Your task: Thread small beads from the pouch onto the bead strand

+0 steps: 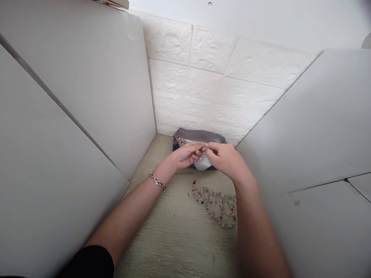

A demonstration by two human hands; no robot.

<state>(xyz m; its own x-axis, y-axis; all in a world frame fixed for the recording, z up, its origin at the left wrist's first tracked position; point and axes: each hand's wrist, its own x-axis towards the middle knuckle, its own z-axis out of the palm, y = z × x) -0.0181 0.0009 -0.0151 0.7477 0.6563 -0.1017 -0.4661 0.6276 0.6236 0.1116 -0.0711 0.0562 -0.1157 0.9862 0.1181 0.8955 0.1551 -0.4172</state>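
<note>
Over a dark pouch with a grey lining (199, 135), my two hands meet fingertip to fingertip. My left hand (189, 154) is pinched closed, with a silver chain bracelet (157, 180) on its wrist. My right hand (223, 157) is also pinched closed, touching the left fingertips. What lies between the fingers is too small to make out. Small beads and a clear plastic bag (203, 162) show in the pouch. A long string of mixed beads (214, 201), pale with some red, lies in loops on the wooden surface below my hands.
The pale wooden surface (171, 239) runs between a white panel on the left (116, 88) and another on the right (313, 123). A white brick-patterned wall (185, 83) stands behind the pouch.
</note>
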